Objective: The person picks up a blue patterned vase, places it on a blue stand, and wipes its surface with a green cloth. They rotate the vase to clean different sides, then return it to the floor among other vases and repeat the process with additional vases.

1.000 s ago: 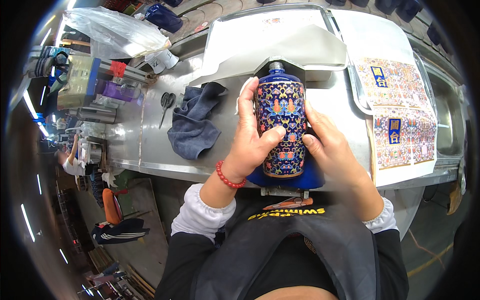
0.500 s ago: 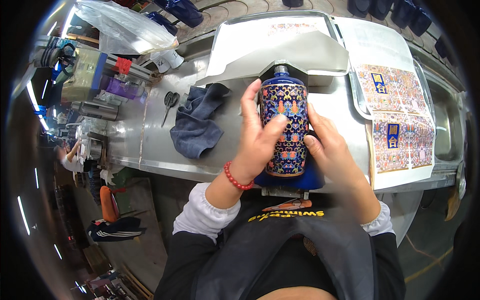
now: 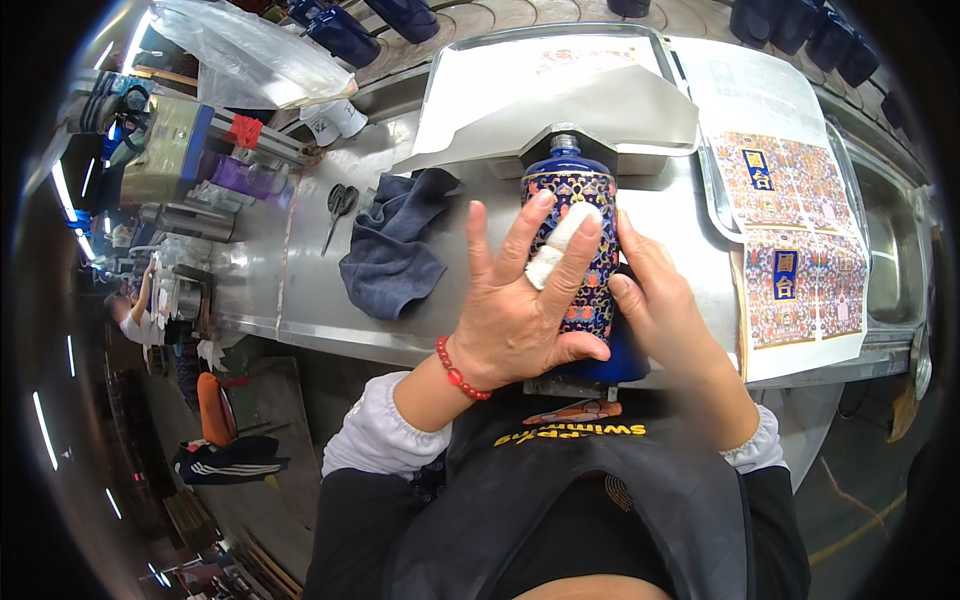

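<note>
A dark blue bottle lies before me with its neck pointing away, wrapped in a colourful floral pattern. Over it my left hand is spread wide, the palm turned down and the thumb stretched across the lower part. A white wrapping, like a bandage, covers one of its fingers; whether the fingers press on the bottle I cannot tell. Along the bottle's right side my right hand grips it, with fingertips and thumb against the edge. Behind the neck is a dark angular support.
A dark grey cloth and black scissors lie left on the metal table. Behind the bottle stands a tray with white sheets. Patterned printed sheets lie at right beside a sink. More blue bottles stand at the back.
My left hand has let go of the bottle's left side and spread its fingers over the front. The right hand and the bottle stay nearly where they were.
</note>
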The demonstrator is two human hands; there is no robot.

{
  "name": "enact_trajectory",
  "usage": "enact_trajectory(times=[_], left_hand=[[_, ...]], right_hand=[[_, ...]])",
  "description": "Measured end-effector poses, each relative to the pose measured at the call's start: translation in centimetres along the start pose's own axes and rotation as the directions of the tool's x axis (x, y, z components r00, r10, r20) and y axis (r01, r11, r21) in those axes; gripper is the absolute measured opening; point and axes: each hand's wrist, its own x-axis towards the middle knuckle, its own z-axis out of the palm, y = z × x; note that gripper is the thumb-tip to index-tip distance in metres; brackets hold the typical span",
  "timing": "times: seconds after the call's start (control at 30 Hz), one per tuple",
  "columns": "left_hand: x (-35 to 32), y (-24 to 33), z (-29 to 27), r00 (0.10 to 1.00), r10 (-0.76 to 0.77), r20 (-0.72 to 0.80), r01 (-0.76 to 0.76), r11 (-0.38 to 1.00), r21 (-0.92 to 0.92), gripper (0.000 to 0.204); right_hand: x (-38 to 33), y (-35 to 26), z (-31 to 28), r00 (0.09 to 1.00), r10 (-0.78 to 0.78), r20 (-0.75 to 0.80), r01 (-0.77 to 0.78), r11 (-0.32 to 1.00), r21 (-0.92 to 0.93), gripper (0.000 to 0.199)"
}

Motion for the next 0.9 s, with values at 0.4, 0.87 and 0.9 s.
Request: enact_trajectory(times=[0.4, 0.87, 0.9], left_hand=[[-1.6, 0.2, 0.3, 0.997, -0.061, -0.045, 0.059, 0.998, -0.029, 0.097], [-2.9, 1.6, 0.1, 0.991, -0.085, -0.103, 0.086, 0.996, 0.007, 0.079], [-2.7, 1.9, 0.1, 0.994, -0.08, -0.078, 0.083, 0.996, 0.028, 0.078]], right_hand=[[-0.1, 0.2, 0.2, 0.999, -0.035, -0.012, 0.035, 0.999, -0.017, 0.058], [-0.1, 0.1, 0.1, 1.0, -0.022, 0.0, 0.022, 1.0, 0.003, 0.059], [-0.1, 0.1, 0.1, 1.0, -0.021, 0.001, 0.021, 1.0, 0.003, 0.059]])
